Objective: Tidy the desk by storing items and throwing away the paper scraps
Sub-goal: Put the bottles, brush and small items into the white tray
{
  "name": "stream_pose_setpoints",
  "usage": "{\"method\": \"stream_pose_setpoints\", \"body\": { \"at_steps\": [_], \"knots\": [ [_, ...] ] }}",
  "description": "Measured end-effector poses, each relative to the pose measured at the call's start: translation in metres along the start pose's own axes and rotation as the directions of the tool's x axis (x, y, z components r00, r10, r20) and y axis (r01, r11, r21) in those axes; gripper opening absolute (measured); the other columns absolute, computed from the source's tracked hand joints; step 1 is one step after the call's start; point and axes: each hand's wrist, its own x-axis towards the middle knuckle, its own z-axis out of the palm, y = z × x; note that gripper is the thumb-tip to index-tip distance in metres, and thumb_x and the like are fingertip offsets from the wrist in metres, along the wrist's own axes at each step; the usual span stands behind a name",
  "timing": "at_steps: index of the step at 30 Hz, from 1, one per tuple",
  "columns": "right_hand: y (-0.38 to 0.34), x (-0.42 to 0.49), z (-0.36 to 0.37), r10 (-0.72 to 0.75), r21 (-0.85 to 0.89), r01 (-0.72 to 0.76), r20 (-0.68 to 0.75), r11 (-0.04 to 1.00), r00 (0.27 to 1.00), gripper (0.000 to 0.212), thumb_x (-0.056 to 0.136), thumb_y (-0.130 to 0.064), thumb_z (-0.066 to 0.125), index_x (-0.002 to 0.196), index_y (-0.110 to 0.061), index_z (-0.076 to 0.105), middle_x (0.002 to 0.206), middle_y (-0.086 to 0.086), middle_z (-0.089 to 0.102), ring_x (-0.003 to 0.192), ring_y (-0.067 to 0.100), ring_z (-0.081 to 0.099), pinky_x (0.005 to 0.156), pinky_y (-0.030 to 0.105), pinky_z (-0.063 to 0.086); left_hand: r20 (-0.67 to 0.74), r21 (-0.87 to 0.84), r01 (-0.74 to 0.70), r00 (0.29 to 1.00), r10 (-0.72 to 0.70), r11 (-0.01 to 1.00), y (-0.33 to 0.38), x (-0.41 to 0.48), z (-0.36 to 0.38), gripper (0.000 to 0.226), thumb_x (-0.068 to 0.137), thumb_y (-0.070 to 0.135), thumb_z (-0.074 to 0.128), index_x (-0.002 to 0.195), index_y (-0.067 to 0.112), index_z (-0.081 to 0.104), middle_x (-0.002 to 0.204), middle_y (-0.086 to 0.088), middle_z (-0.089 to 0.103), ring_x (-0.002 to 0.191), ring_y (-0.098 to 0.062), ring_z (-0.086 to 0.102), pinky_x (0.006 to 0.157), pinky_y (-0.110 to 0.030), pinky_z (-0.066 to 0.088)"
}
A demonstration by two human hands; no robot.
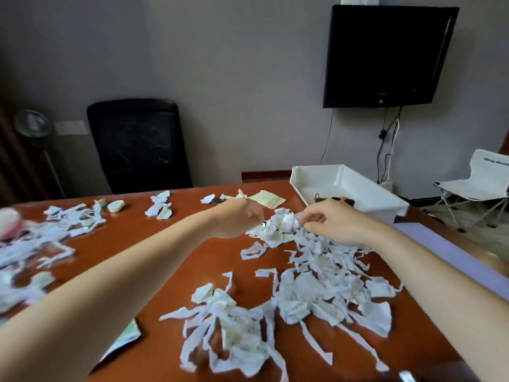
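Torn white paper scraps (316, 288) lie in heaps over the reddish-brown desk (154, 244). Both arms reach forward over it. My left hand (238, 217) has its fingers curled at the left edge of a crumpled wad of scraps (281, 224). My right hand (334, 223) pinches the same wad from the right with bent fingers. A white plastic bin (385, 205) stands just behind my right hand, with a small dark item inside. More scraps (52, 230) spread over the desk's left side.
A black office chair (137, 144) stands behind the desk, and a black monitor (385, 56) hangs on the wall. A white folding chair (479, 186) is at far right. A pale purple sheet (451, 252) lies along the right edge. A pink object (9, 223) sits at far left.
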Motion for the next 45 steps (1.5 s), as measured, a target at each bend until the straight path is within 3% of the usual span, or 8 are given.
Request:
{"method": "stream_pose_setpoints", "body": {
  "at_steps": [10,15,20,31,35,38,42,45],
  "knots": [
    [-0.057,-0.029,0.065,-0.058,0.056,0.056,0.052,0.997,0.997,0.022,0.094,-0.018,0.053,0.112,-0.019,0.064,0.109,-0.008,0.061,0.101,0.007,0.056,0.090,0.023,0.044,0.007,0.050,0.200,0.980,-0.200,0.979,-0.072,-0.131,0.014,0.037,0.096,0.033,0.047,0.131,0.022,0.047,0.136,0.003,0.049,0.119,-0.013,0.050,0.097,-0.024,0.046],
    [-0.073,-0.030,0.097,-0.045,0.043,0.045,-0.006,0.998,0.999,0.021,0.093,-0.022,0.053,0.110,-0.021,0.065,0.110,-0.006,0.062,0.104,0.011,0.055,0.093,0.030,0.047,-0.020,0.216,0.361,0.930,-0.366,0.907,-0.104,-0.178,0.026,0.056,0.092,0.049,0.046,0.141,0.026,0.032,0.150,0.001,0.030,0.135,-0.021,0.032,0.111,-0.037,0.031],
    [-0.085,-0.024,0.125,-0.041,-0.005,0.040,-0.059,0.999,0.997,0.015,0.092,-0.025,0.052,0.101,-0.028,0.065,0.107,-0.008,0.062,0.111,0.013,0.049,0.093,0.039,0.047,-0.124,0.287,0.420,0.907,-0.402,0.861,-0.125,-0.215,0.041,0.062,0.084,0.065,0.043,0.132,0.026,0.037,0.136,0.001,0.046,0.124,-0.022,0.042,0.098,-0.036,0.032],
    [-0.110,-0.012,0.153,-0.061,-0.015,0.059,-0.127,0.998,0.990,0.015,0.094,-0.021,0.051,0.101,-0.022,0.064,0.106,-0.006,0.060,0.107,0.015,0.048,0.088,0.031,0.045,-0.195,0.163,0.544,0.836,-0.513,0.823,-0.151,-0.208,0.034,0.081,0.066,0.075,0.058,0.126,0.023,0.042,0.127,0.000,0.052,0.116,-0.023,0.043,0.096,-0.038,0.028],
    [-0.116,-0.007,0.159,-0.063,-0.035,0.059,-0.105,0.998,0.992,0.017,0.094,-0.022,0.051,0.105,-0.021,0.064,0.109,-0.005,0.059,0.107,0.016,0.048,0.092,0.034,0.046,-0.153,0.198,0.552,0.833,-0.531,0.810,-0.151,-0.193,0.027,0.074,0.074,0.069,0.056,0.129,0.020,0.043,0.124,-0.001,0.057,0.119,-0.024,0.046,0.105,-0.043,0.023],
    [-0.124,-0.001,0.159,-0.093,-0.070,0.086,-0.109,0.994,0.990,0.017,0.095,-0.022,0.049,0.105,-0.022,0.064,0.111,-0.005,0.060,0.108,0.016,0.047,0.095,0.035,0.042,-0.196,0.130,0.553,0.828,-0.526,0.823,-0.155,-0.183,0.025,0.054,0.086,0.054,0.055,0.127,0.021,0.050,0.121,0.001,0.061,0.123,-0.024,0.045,0.111,-0.049,0.013],
    [-0.140,0.008,0.154,-0.129,-0.092,0.120,-0.092,0.988,0.987,0.020,0.096,-0.024,0.047,0.109,-0.024,0.063,0.117,-0.006,0.059,0.114,0.016,0.045,0.096,0.033,0.036,-0.343,-0.021,0.494,0.813,-0.470,0.869,-0.159,-0.177,0.026,0.013,0.093,0.034,0.052,0.094,0.023,0.059,0.084,0.006,0.060,0.098,-0.020,0.056,0.111,-0.049,0.017],
    [-0.153,0.015,0.153,-0.129,-0.047,0.127,-0.062,0.991,0.990,0.023,0.096,-0.030,0.046,0.112,-0.024,0.062,0.122,-0.006,0.058,0.118,0.016,0.044,0.098,0.034,0.035,-0.419,-0.072,0.448,0.797,-0.435,0.891,-0.158,-0.169,0.023,0.011,0.093,0.031,0.054,0.085,0.024,0.056,0.080,0.007,0.060,0.089,-0.017,0.052,0.109,-0.049,0.020]
  ]
}}
